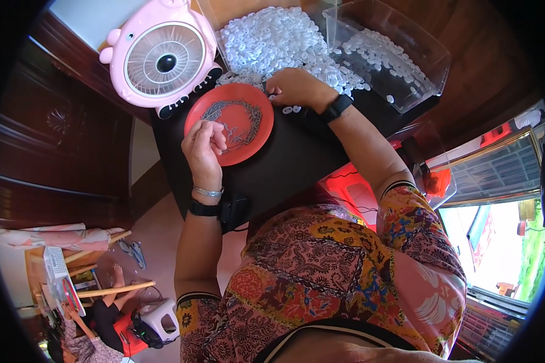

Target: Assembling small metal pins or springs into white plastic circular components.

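Note:
A red round plate lies on the black table and carries a ring of small grey metal springs. My left hand hovers over the plate's left edge, its fingertips pinched on a small grey piece. My right hand rests palm down at the edge of a heap of small white plastic rings, fingers curled among them. A few loose rings lie by that wrist. Both wrists wear black bands.
A pink fan stands at the table's far left. A clear plastic box with several white rings sits far right. Red crates lie under the table. A person sits on the floor at lower left.

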{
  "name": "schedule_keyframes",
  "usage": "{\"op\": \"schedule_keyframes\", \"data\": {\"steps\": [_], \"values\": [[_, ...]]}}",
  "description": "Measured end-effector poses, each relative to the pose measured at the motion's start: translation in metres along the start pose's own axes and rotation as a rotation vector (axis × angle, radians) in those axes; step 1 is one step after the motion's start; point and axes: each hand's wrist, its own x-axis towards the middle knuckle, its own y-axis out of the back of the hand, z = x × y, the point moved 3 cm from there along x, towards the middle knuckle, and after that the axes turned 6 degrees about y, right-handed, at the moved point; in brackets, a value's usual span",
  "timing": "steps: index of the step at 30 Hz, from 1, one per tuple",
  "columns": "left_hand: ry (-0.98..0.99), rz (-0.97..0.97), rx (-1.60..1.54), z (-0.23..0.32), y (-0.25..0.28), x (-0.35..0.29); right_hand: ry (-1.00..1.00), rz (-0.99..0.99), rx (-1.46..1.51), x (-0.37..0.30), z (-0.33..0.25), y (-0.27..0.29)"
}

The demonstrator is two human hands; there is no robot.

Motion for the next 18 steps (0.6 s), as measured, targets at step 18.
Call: {"op": "schedule_keyframes", "data": {"steps": [18], "values": [[0.036,-0.042,0.015,-0.002,-0.002,0.001,-0.162,0.263,0.547,-0.005,0.005,0.012]]}}
